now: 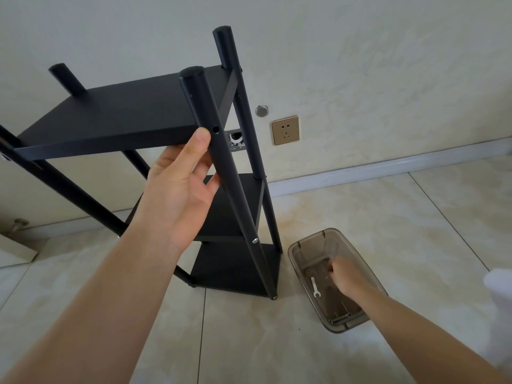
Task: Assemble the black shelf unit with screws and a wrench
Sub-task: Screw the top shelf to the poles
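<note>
The black shelf unit (116,117) stands on the tiled floor with three boards between round poles. My left hand (180,189) grips the front pole (230,173) just below the top board, its thumb beside an empty screw hole (215,130). Lower on the same pole sits a silver screw (254,240). My right hand (345,278) reaches down into a translucent brown bin (297,250) on the floor, fingers curled and blurred; what they hold is hidden. A small silver wrench (315,288) lies in the bin left of that hand. Loose screws (342,318) lie at the bin's near end.
The unit stands close to a cream wall with a gold socket (285,130), a round metal fitting (261,110) and a white baseboard (388,167). A white object (498,300) shows at the right edge. A pale board (13,250) lies at the far left.
</note>
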